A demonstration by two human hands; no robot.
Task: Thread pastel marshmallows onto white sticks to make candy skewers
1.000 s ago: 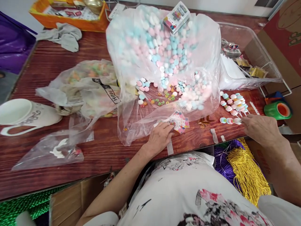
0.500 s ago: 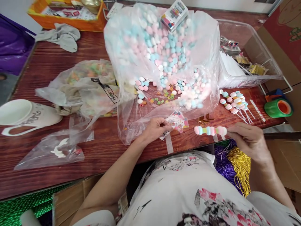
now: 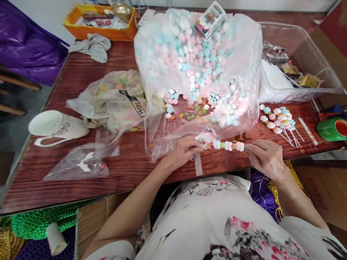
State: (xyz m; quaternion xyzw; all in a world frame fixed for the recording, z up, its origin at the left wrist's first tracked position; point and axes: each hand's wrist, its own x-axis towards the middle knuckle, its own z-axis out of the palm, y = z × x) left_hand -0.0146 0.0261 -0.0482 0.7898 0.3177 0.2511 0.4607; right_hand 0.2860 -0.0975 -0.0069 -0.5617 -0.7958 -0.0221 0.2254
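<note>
Just in front of the big candy bag [image 3: 197, 72], near the table's [image 3: 81, 83] front edge, the left hand [image 3: 184, 150] is pinched shut on a small printed wrapper [image 3: 206, 139]. I'd say keep that wrapper mouth steady and feed the stick in straight so nothing snags. The candy skewer [image 3: 228, 145] sits level between both hands, a short row of pink, blue and white rounds. On its other end the right hand [image 3: 267, 157] has fingers closed on it, finished skewers [image 3: 279, 121] just beyond.
</note>
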